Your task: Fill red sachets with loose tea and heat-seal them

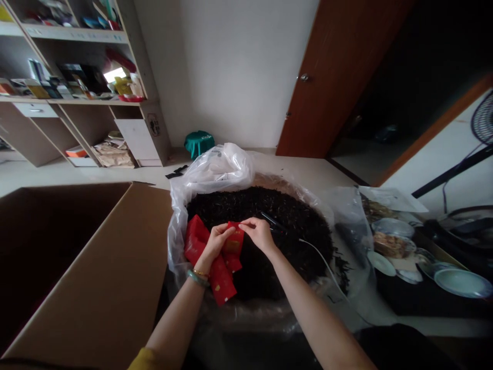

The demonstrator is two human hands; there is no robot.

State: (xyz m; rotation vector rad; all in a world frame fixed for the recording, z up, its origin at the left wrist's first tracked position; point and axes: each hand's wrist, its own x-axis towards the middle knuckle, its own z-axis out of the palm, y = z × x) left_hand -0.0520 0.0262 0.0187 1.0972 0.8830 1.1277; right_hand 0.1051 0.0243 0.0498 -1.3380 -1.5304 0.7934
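Observation:
Between my two hands is a small red packet (pixel 233 243) with gold print. My left hand (pixel 217 240) pinches its left side, with a bracelet and a bangle on the wrist. My right hand (pixel 257 232) pinches the packet's top right corner, thumb and finger closed. More red packets (pixel 222 281) lie below and left of my left hand, some partly hidden by it. Under both hands spreads a heap of dark loose leaves, like tea (pixel 296 216), in a clear plastic bag (pixel 177 205). A black handheld device (pixel 272 221) with a white cord rests on the leaves.
A large open cardboard box (pixel 127 257) stands at the left. To the right are a jar (pixel 391 241), dishes (pixel 462 282) and a fan (pixel 483 121). Behind are a shelf unit (pixel 148 126), a green-covered bin (pixel 199 144) and a brown door (pixel 319 87).

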